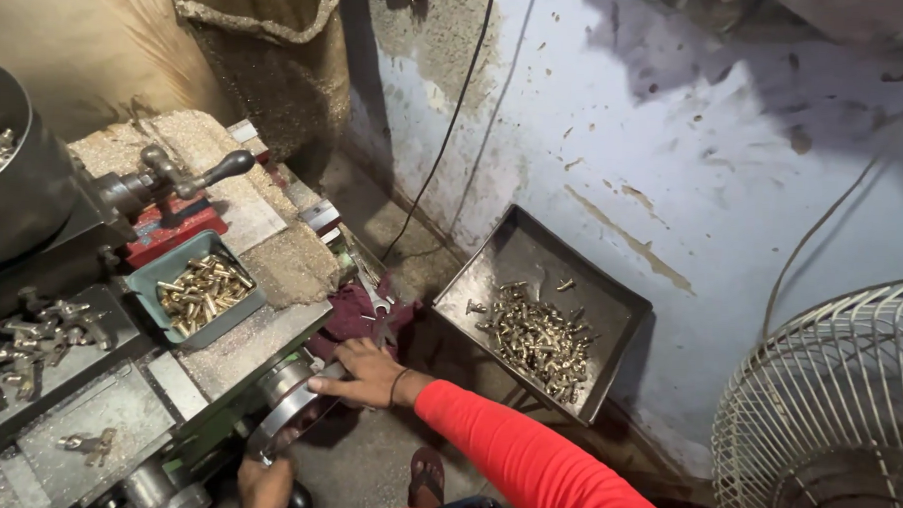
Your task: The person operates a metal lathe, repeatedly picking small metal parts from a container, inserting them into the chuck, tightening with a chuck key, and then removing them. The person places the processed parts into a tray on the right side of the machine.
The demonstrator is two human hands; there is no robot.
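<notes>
Cramped workshop corner for us today: peeling pale-blue wall, bare concrete floor and a grimy old lathe-type machine (117, 373) dusted with swarf.

Nearest us, our left hand (265, 486) is at the bottom edge, closed round a dark knob on the machine's front. We can't see much of the fingers, but it looks like a grip. Just above it, our right hand (362, 373), in the red sleeve, lies flat with fingers stretched out over the round silver metal handwheel (288, 404), resting on it rather than clamping it. A sandalled foot (426, 475) shows below.

Further back, a small grey-green plastic tray of brass fittings (202, 287) sits on the machine top. A dark maroon rag (354, 316) is bunched just beside the right hand, and a big dark metal tray of loose brass parts (540, 312) leans against the wall. A white wire fan guard (836, 418) is off to the right.

What bugs us: that rag and the loose sleeve sit close to turning parts, so either could get snagged. The small tray is near the edge too, and vibration could walk it off.
</notes>
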